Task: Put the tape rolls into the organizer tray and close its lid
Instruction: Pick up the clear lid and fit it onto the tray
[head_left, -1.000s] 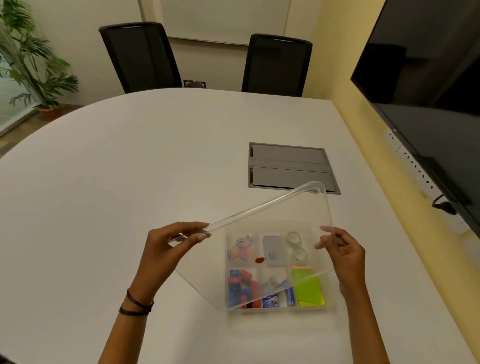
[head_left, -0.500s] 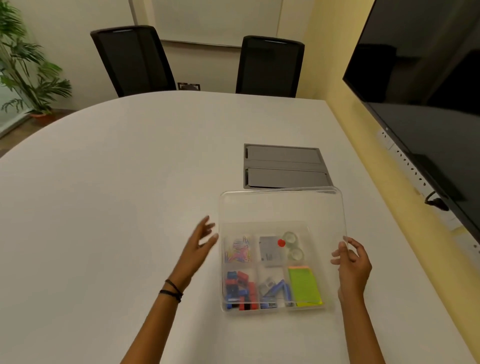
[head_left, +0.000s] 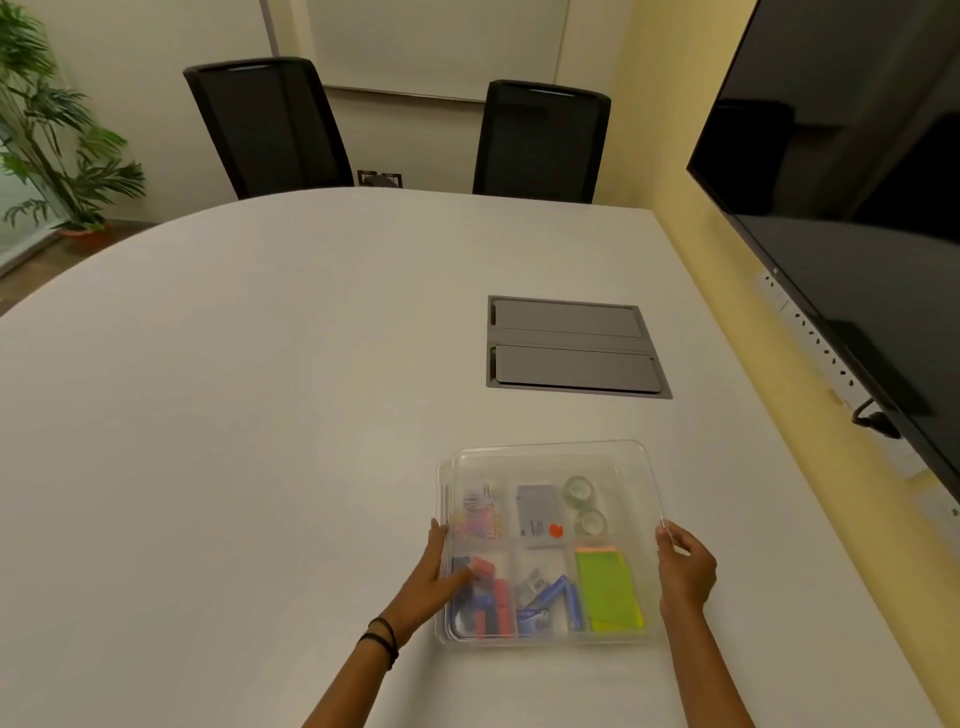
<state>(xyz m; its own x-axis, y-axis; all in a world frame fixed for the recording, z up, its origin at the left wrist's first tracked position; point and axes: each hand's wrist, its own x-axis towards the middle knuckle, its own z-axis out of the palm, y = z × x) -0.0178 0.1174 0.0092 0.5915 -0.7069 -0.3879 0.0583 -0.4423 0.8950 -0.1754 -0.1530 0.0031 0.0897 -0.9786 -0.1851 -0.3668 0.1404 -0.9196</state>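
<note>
The clear organizer tray (head_left: 550, 640) lies on the white table near me, with its clear lid (head_left: 631, 462) lying flat over it, shifted slightly to the right. Two clear tape rolls (head_left: 584, 505) sit in the back right compartment, seen through the lid. My left hand (head_left: 434, 577) presses against the lid's left edge, fingers partly under the clear plastic. My right hand (head_left: 684, 566) grips the lid's right edge with thumb and fingers.
Other compartments hold paper clips, red and blue blocks, a grey item and green sticky notes (head_left: 608, 592). A grey cable hatch (head_left: 574, 347) is set in the table behind. Two black chairs stand at the far side. A dark wall screen (head_left: 852, 197) hangs on the right.
The lid was tilted up in both hands; it came down flat over the tray. My left hand let go briefly, then returned to the lid's left edge.
</note>
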